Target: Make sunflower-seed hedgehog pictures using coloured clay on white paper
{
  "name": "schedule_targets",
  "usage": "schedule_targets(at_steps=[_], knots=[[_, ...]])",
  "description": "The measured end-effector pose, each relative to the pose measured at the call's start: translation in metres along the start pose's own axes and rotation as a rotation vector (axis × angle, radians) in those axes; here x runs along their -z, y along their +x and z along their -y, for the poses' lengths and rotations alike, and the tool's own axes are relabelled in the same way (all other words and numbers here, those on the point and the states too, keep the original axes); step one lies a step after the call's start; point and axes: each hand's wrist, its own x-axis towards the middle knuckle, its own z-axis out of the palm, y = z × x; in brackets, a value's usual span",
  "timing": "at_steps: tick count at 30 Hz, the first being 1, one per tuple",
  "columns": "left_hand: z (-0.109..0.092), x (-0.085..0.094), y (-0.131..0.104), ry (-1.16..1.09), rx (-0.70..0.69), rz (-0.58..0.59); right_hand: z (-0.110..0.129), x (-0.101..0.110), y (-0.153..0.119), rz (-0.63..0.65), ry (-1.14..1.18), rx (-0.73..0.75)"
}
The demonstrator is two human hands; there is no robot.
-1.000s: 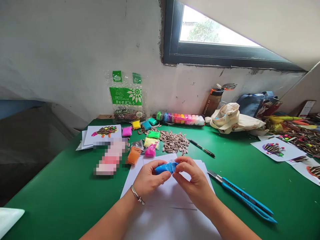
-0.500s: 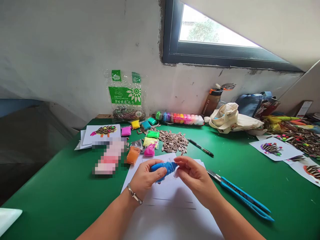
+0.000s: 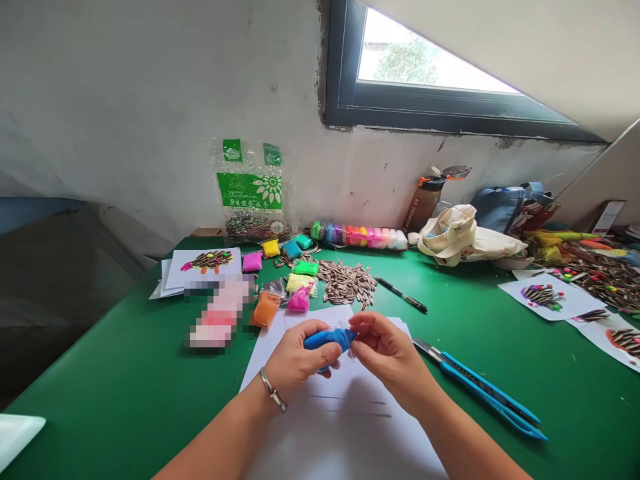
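My left hand (image 3: 300, 357) is wrapped round a lump of blue modelling clay (image 3: 327, 339) in a clear plastic wrapper. Thumb and fingers press it from both sides, and the wrist wears a metal bracelet. At the clay's right end, my right hand (image 3: 387, 347) pinches with thumb and forefinger where the blue narrows to a point. Whether it grips the clay itself or only the film is hard to make out. Both hands are above white sheets of paper (image 3: 345, 433). Just beyond lie an orange clay packet (image 3: 266, 309) and a pink one (image 3: 300, 299).
A blue-handled cutter (image 3: 490, 393) lies right of the paper. Farther back are a black pen (image 3: 401, 295), a pile of sunflower seeds (image 3: 347, 281), more clay packets and a seed bag (image 3: 250, 193). Seed pictures (image 3: 545, 297) lie at right, another (image 3: 205, 263) at left.
The blue clay now reaches farther right, its narrowed end meeting my right fingers. My left hand has shifted slightly to the right; the right hand has barely moved.
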Motion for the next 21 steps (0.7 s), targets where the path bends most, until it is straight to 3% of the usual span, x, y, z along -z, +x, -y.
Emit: schedule_targets(at_steps=[8, 21], knots=[[0.003, 0.005, 0.006, 0.002, -0.082, -0.146, 0.005, -0.001, -0.003, -0.097, -0.323, 0.147], [0.000, -0.001, 0.003, 0.070, -0.135, -0.156, -0.004, -0.006, -0.004, -0.093, -0.554, 0.278]])
